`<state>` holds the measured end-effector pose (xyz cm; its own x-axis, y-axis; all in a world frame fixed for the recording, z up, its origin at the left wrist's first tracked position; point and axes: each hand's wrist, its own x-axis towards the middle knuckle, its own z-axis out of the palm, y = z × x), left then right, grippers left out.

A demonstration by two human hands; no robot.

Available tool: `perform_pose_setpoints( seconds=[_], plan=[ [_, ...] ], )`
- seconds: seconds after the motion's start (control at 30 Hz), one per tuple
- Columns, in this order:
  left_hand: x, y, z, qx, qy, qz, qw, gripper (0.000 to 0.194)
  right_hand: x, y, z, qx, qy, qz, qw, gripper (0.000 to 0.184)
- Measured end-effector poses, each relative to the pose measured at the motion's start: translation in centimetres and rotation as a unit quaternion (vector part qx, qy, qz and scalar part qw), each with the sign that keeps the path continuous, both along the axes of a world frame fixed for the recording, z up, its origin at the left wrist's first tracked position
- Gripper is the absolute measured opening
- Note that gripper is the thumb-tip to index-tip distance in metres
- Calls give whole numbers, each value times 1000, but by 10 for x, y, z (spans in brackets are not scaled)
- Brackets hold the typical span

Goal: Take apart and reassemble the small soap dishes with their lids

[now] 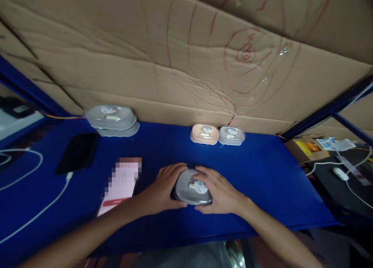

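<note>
Between my two hands is a small grey plastic container [186, 186] with a clear lid, a pale latch and a round white label. My left hand [169, 186] wraps round its left side, thumb at the near edge and fingers at the far edge. On the right side my right hand [218, 190] grips it, with fingers reaching over the lid beside the label. The container is low over the blue table [262, 182]; I cannot tell whether it touches the surface.
Along the cardboard wall [122, 46] stand a larger grey container [112, 120], a peach container [204, 134] and another small grey one [232, 135]. A lit phone [124, 182] and a dark device [78, 153] with a white cable lie left. An open carton [305, 149] sits right.
</note>
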<state>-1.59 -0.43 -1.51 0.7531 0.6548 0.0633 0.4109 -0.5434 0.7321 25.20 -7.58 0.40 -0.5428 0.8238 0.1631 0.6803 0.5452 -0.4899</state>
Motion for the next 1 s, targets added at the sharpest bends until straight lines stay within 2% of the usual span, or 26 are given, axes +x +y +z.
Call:
perform_pose_setpoints(
  seconds=[0.1,0.2,0.27,0.37,0.47,0.53,0.63,0.77,0.87,0.97,1.0],
  plan=[
    [0,5,5,32,40,-22,998,102,6,0,6,2,-36,0,999,87],
    [6,21,24,63,84,-75,992,97,27,1,12,27,-48,-2,998,81],
    [17,38,36,93,99,-86,987,88,49,-1,14,51,-59,-25,997,77],
    [42,67,43,156,98,-53,982,81,93,-7,9,92,-85,-102,987,78],
    [64,93,39,193,134,-13,972,78,145,-12,-8,127,-116,-193,966,78],
    [69,103,37,206,146,-1,968,74,180,-10,-20,153,-131,-249,947,73],
    [62,99,38,217,147,10,965,66,226,4,-34,168,-158,-327,916,65],
    [35,72,28,257,117,34,959,51,259,37,-40,111,-186,-398,891,67],
    [12,52,8,277,64,70,956,42,262,61,-40,87,-187,-409,889,69],
    [-5,45,-9,243,30,91,965,39,246,76,-40,104,-184,-422,882,71],
    [-8,47,-12,218,26,78,972,36,236,81,-41,110,-179,-433,877,73]
  ],
)
